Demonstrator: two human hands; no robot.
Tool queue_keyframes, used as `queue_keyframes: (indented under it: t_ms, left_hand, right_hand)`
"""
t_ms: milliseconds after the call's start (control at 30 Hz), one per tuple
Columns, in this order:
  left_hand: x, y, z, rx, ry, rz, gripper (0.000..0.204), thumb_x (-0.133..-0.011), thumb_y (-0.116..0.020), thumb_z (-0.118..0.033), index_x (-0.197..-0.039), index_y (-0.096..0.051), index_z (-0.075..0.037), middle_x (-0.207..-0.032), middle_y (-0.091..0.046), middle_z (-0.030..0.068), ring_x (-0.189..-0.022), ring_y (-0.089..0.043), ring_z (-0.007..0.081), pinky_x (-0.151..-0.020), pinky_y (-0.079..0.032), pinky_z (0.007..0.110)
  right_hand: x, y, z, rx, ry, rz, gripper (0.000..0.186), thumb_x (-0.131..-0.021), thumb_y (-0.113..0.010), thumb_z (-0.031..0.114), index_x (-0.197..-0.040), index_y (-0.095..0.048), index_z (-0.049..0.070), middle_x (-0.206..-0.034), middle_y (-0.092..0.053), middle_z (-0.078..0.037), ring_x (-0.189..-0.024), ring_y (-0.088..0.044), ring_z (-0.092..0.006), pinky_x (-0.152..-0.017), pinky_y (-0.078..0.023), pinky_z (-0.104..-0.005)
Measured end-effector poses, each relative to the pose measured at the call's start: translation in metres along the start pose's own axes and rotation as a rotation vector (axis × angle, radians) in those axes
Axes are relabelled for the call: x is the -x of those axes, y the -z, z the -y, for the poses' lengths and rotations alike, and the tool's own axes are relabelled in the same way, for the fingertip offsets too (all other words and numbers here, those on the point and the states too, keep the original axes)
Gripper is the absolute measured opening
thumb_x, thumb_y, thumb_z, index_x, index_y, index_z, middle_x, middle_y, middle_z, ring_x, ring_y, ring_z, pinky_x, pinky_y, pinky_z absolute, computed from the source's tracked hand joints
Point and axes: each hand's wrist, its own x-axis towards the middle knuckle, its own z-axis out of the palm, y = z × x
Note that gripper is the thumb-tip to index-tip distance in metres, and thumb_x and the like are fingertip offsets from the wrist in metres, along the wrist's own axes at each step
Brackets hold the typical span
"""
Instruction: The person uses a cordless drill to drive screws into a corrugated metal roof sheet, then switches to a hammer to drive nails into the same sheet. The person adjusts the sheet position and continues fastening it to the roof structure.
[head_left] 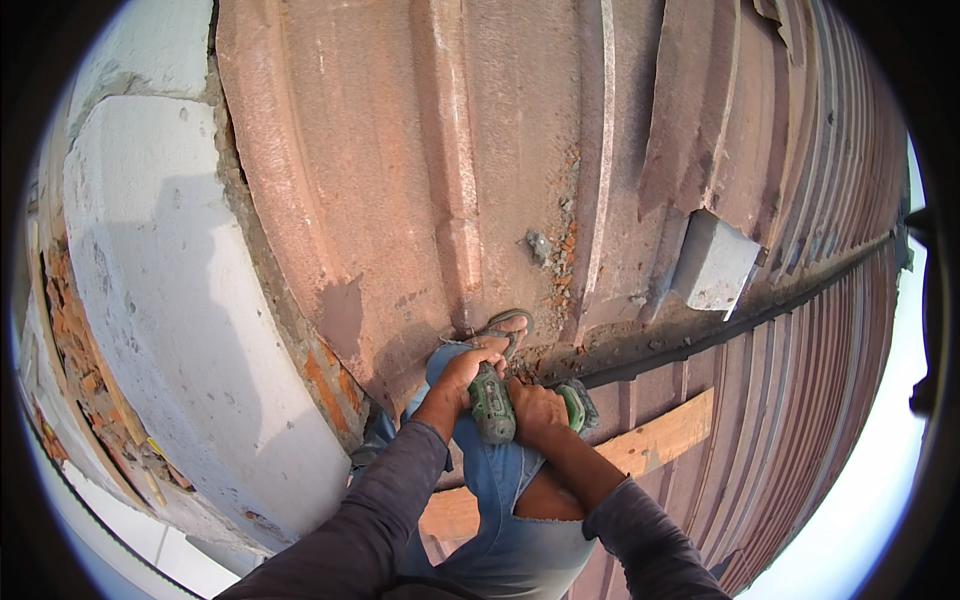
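A green and black cordless drill (492,405) is held low in front of me, over my bent knee. My right hand (538,410) is wrapped round its handle, and the green battery end sticks out to the right of that fist. My left hand (471,372) is closed at the drill's front end, with the fingers bent in beside the body. Whether a bit or screw sits between those fingers is hidden. Just beyond the hands, my sandalled foot (510,328) rests on the rusty brown metal roofing sheet (375,180).
A pale concrete wall top (150,260) runs along the left, with broken bricks (85,340) beyond it. Rubble (562,250) lies in a roof channel. Ahead right are a torn sheet edge (690,170) and a grey-white block (715,265). A wooden plank (665,435) crosses the lower sheets.
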Motion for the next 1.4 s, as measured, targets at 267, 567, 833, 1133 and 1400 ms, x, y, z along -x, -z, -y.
queue_keyframes:
  t_ms: [267, 567, 833, 1133, 1400]
  left_hand:
    - [0.043, -0.021, -0.003, -0.147, -0.056, -0.208, 0.028, -0.089, -0.076, -0.020, -0.106, -0.069, 0.001, -0.089, -0.070, 0.0110, -0.075, -0.070, 0.0239, -0.067, -0.057, 0.038]
    - [0.057, -0.017, 0.007, -0.318, -0.070, -0.203, 0.022, -0.090, -0.078, -0.016, -0.102, -0.071, 0.001, -0.087, -0.070, 0.0103, -0.072, -0.070, 0.0231, -0.065, -0.057, 0.041]
    - [0.055, -0.030, 0.011, -0.335, -0.196, -0.013, 0.027, -0.090, -0.077, -0.016, -0.111, -0.067, 0.000, -0.094, -0.069, 0.0081, -0.078, -0.068, 0.0196, -0.068, -0.055, 0.038]
    - [0.057, -0.009, 0.009, -0.307, -0.128, -0.038, 0.031, -0.089, -0.075, -0.024, -0.108, -0.069, -0.001, -0.092, -0.069, 0.0077, -0.076, -0.067, 0.0201, -0.069, -0.054, 0.039]
    - [0.035, 0.018, 0.000, -0.254, 0.000, -0.083, 0.029, -0.092, -0.065, -0.032, -0.100, -0.069, -0.005, -0.084, -0.072, 0.0095, -0.066, -0.069, 0.0256, -0.065, -0.058, 0.041]
  right_hand:
    - [-0.006, 0.001, 0.005, -0.006, -0.038, 0.035, 0.036, -0.088, -0.071, 0.024, -0.118, -0.059, 0.008, -0.105, -0.075, -0.025, -0.099, -0.075, -0.0426, -0.087, -0.059, -0.0524]
    - [-0.010, 0.008, 0.013, 0.072, -0.019, 0.068, 0.026, -0.095, -0.062, 0.018, -0.118, -0.062, 0.006, -0.107, -0.076, -0.023, -0.101, -0.076, -0.0397, -0.088, -0.060, -0.0494]
    - [0.001, -0.001, 0.003, 0.056, -0.096, -0.105, 0.028, -0.093, -0.062, 0.016, -0.118, -0.056, 0.004, -0.107, -0.074, -0.024, -0.098, -0.075, -0.0427, -0.085, -0.060, -0.0530]
    - [0.010, -0.004, -0.001, -0.073, 0.025, -0.043, 0.031, -0.089, -0.066, 0.021, -0.112, -0.055, 0.004, -0.103, -0.074, -0.027, -0.091, -0.075, -0.0465, -0.081, -0.059, -0.0570]
    - [0.003, -0.018, 0.010, -0.001, 0.157, -0.265, 0.030, -0.089, -0.065, 0.024, -0.109, -0.056, 0.003, -0.091, -0.074, -0.023, -0.080, -0.076, -0.0423, -0.072, -0.061, -0.0521]
